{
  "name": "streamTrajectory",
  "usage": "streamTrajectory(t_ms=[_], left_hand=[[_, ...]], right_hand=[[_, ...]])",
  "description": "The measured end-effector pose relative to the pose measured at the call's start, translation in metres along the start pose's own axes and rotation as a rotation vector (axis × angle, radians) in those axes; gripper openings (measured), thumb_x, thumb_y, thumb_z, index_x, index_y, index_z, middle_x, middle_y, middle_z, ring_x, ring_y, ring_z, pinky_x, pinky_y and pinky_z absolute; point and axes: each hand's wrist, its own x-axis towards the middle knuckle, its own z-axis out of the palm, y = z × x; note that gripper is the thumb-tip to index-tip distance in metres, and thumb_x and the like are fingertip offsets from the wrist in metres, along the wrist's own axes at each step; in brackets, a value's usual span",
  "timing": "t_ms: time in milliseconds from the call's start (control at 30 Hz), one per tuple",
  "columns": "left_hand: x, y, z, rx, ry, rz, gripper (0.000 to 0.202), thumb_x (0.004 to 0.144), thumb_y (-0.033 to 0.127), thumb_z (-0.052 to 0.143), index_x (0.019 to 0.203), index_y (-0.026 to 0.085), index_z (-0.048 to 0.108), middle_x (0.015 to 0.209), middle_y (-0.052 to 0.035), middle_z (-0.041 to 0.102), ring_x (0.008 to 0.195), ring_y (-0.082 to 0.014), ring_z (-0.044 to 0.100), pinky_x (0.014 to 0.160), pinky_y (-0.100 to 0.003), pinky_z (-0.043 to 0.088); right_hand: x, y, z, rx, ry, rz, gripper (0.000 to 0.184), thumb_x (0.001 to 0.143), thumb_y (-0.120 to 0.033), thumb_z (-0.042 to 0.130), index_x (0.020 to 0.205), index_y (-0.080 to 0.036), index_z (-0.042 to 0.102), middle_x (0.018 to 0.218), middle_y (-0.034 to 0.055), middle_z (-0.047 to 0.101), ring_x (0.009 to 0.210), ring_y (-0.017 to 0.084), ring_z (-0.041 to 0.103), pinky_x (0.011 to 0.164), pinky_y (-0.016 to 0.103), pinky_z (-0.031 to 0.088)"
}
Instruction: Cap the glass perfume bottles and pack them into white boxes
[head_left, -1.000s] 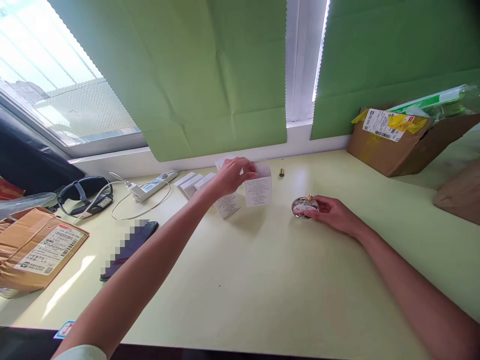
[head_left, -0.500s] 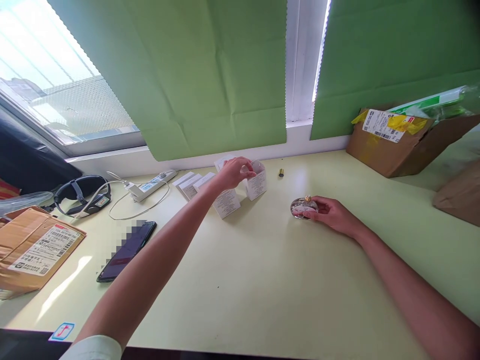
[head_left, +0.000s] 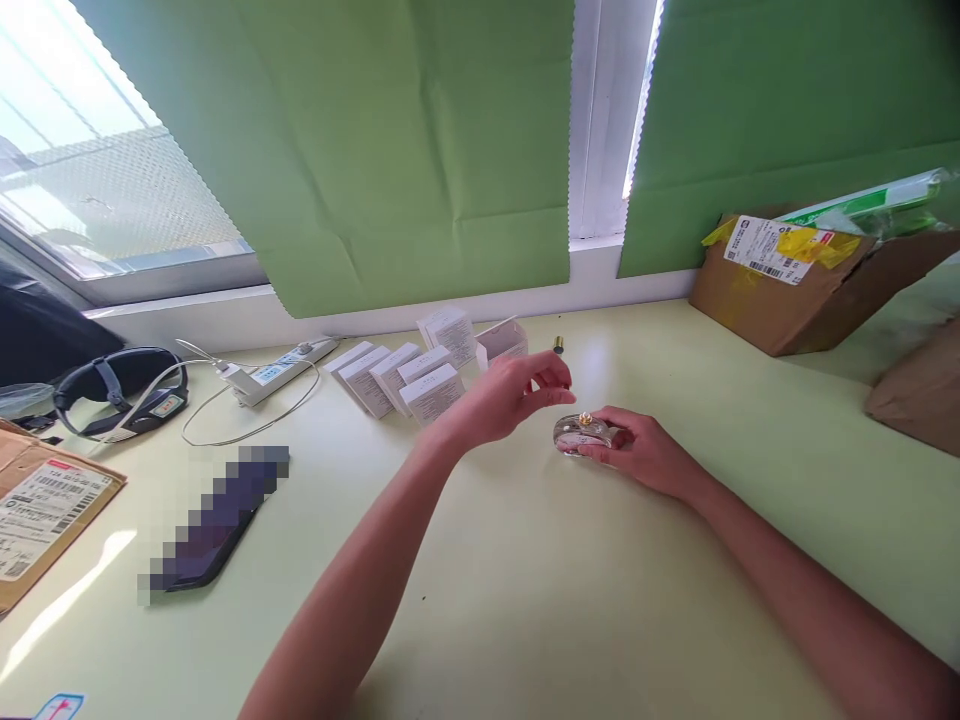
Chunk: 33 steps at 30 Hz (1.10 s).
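My right hand [head_left: 643,452] lies on the pale green table [head_left: 525,600] with its fingers closed around a small round glass perfume bottle [head_left: 579,433] that has a gold top. My left hand [head_left: 516,396] hovers just left of and above the bottle. Its thumb and fingers are pinched together, and I cannot make out whether anything is in them. Behind it stands a small white box [head_left: 501,341] with its flap open. A tiny gold cap [head_left: 558,345] sits on the table to the right of that box.
Several shut white boxes [head_left: 397,375] lie in a row left of the open one. A power strip [head_left: 274,368] with a cable, a dark headset [head_left: 120,385], a phone [head_left: 214,520] and a labelled carton [head_left: 37,510] are at the left. Cardboard boxes [head_left: 787,290] stand at the back right.
My left hand let go of the open white box and moved right and nearer, over to the bottle. My right hand slid the bottle slightly left. The view shifted.
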Motion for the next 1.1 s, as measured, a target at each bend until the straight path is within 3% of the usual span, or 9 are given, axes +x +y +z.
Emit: streamTrajectory(t_ms=[133,467,733,967,1100], left_hand=[[0.006,-0.009,0.014,0.029,-0.106,0.02,0.012,0.099,0.03,0.055,0.099,0.02,0.062,0.095,-0.002,0.071,0.083,-0.0138,0.063,0.075,-0.028,0.047],[0.01,-0.017,0.024,0.056,-0.128,0.142,0.02,0.1,0.03,0.054,0.104,0.02,0.071,0.097,-0.0065,0.068,0.075,-0.0137,0.061,0.069,-0.028,0.044],[0.01,-0.025,0.036,0.041,-0.152,0.134,0.026,0.102,0.032,0.049,0.112,0.02,0.07,0.101,-0.0078,0.065,0.081,-0.0148,0.061,0.073,-0.029,0.046],[0.007,-0.024,0.035,0.006,-0.179,0.134,0.028,0.102,0.032,0.051,0.119,0.027,0.071,0.103,-0.0071,0.06,0.082,-0.0142,0.059,0.073,-0.028,0.047],[0.007,-0.025,0.037,-0.036,-0.168,0.14,0.028,0.102,0.033,0.05,0.117,0.025,0.073,0.104,-0.0074,0.059,0.082,-0.014,0.058,0.074,-0.029,0.048]], right_hand=[[-0.002,-0.005,0.006,-0.037,-0.026,-0.019,0.035,0.081,-0.053,0.071,0.105,-0.028,0.07,0.082,-0.0027,0.062,0.063,0.014,0.048,0.058,0.028,0.041],[-0.003,-0.002,0.005,-0.1,-0.002,-0.002,0.038,0.083,-0.057,0.068,0.107,-0.027,0.069,0.07,-0.0035,0.053,0.057,0.013,0.043,0.053,0.027,0.037],[-0.004,-0.009,0.005,-0.093,-0.008,0.015,0.042,0.081,-0.058,0.069,0.111,-0.028,0.071,0.066,-0.0038,0.046,0.057,0.013,0.039,0.051,0.027,0.035],[-0.004,-0.013,0.005,-0.056,-0.018,0.034,0.059,0.079,-0.059,0.072,0.132,-0.035,0.064,0.063,-0.0067,0.038,0.056,0.014,0.034,0.053,0.028,0.033],[-0.004,-0.012,0.005,-0.062,-0.013,0.023,0.056,0.08,-0.059,0.071,0.129,-0.034,0.065,0.064,-0.0065,0.038,0.056,0.014,0.034,0.052,0.028,0.032]])
